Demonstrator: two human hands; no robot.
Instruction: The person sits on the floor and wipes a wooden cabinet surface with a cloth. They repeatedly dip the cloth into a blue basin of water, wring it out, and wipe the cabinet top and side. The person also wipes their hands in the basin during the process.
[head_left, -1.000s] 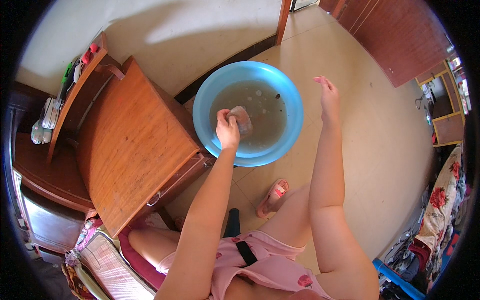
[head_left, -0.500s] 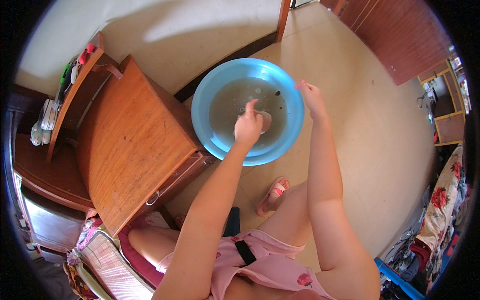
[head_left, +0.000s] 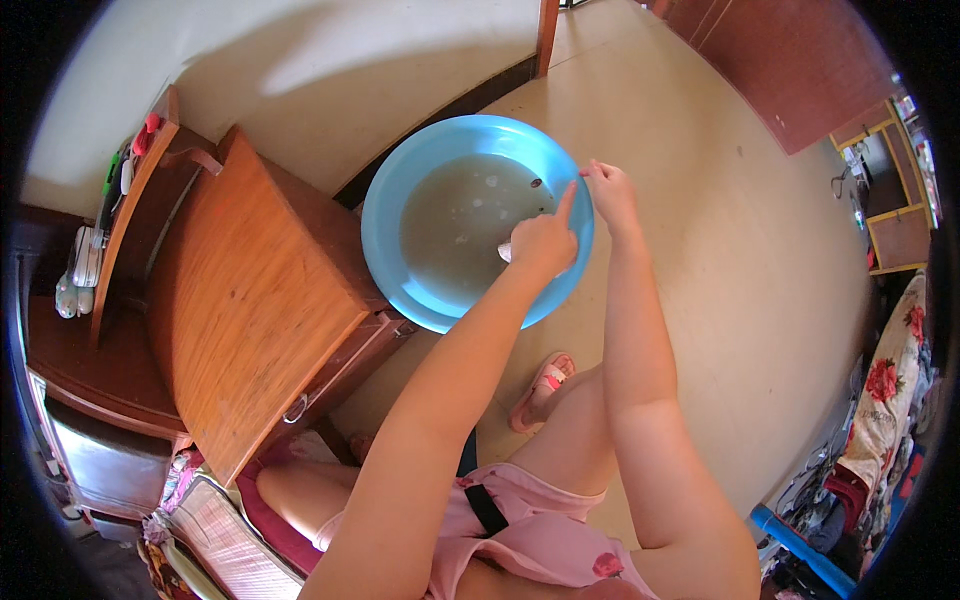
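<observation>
A round light-blue basin holds cloudy grey-brown water with pale bubbles and small dark specks. My left hand is above the right side of the basin, index finger stretched toward the far right rim. Its other fingers are curled in, and a whitish bit shows beside them; what it belongs to is hidden. At the basin's right rim my right hand is closed, its fingertips meeting the rim in the picture. Whether it grips the rim or something small cannot be made out.
Left of the basin stands a wooden desk with a raised shelf carrying small items. Tiled floor spreads to the right. Clothes and floral fabric hang at the far right. My sandalled foot rests below the basin.
My left hand has moved right, from over the middle of the water to the basin's right side, index finger now toward the rim. My right hand stays by the rim. The view shifted slightly.
</observation>
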